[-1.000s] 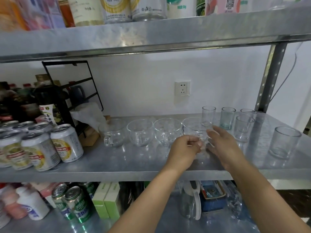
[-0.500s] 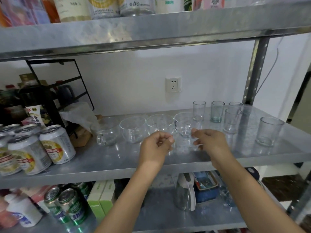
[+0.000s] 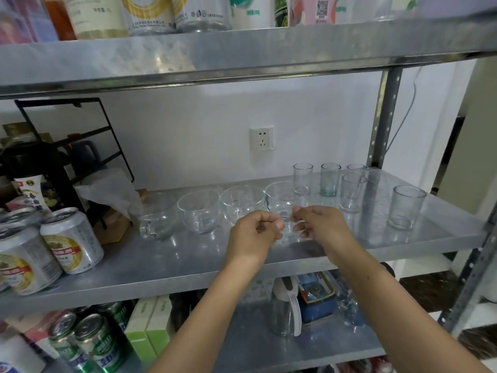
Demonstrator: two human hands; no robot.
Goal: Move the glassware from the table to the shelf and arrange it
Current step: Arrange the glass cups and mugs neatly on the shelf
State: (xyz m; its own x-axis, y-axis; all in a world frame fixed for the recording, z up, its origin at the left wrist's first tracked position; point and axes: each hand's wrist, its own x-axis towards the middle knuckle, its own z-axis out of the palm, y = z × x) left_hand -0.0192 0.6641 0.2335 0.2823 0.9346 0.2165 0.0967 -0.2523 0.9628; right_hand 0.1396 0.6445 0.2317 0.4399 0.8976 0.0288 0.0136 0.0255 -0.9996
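1. Item under handling: the rightmost cup [image 3: 281, 200] stands upright on the middle shelf [image 3: 188, 262]. It closes the right end of a row of four round clear cups and sits just beside its left neighbour [image 3: 243, 203]. Whether the two walls touch cannot be told through the clear glass.

2. Hands: the left hand [image 3: 255, 232] and the right hand [image 3: 318, 227] are both at the near side of this cup. Their fingers [image 3: 270, 224] are curled inward and face each other across its lower near part. It cannot be told whether either hand pinches the cup's handle or wall or sits just off the glass.

3. Step in hand, as judged: final alignment of this cup within the row. The placing itself appears done.

4. Recommended method:
   - Slide or turn the cup on its base and do not lift it.
   - Set its handle the same way as that of the leftmost cup [image 3: 157, 214], which points near.
   - Leave a slight gap to the left neighbour so the glass does not knock.

5. Hazards:
   - A slim tumbler [image 3: 302, 179] stands close behind the cup on the far side, so any push away from the person risks contact.
   - A second tumbler [image 3: 352, 195] stands near on the right.
   - The right hand should therefore draw back toward the near edge, not sideways.

6. Surroundings: a wide tumbler [image 3: 407, 208] stands apart on the right, with bare shelf between it and the row. The beer cans [image 3: 71, 240] at the near left are well apart and pose no concern.
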